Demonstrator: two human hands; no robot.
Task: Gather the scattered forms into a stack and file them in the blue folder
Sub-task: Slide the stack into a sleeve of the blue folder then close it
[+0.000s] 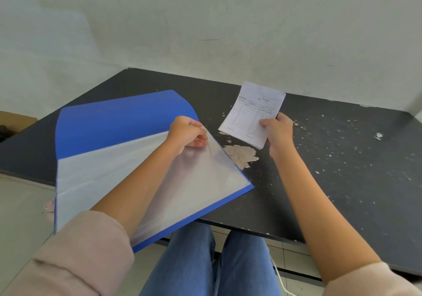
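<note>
The blue folder (109,122) lies open across the left part of the black table (342,158), its near corner hanging over the front edge. My left hand (188,134) pinches the top right corner of a clear plastic sleeve (194,181) inside the folder and lifts it. My right hand (277,129) holds a small stack of white lined forms (247,115) by its lower right corner, above the table just right of the folder. The top form is face up with printed rows.
The table top is scuffed, with a patch of peeled coating (242,156) beside the folder and white flecks to the right. A pale wall stands behind. A cardboard box (13,119) sits on the floor at far left. My knees in jeans (205,261) are under the front edge.
</note>
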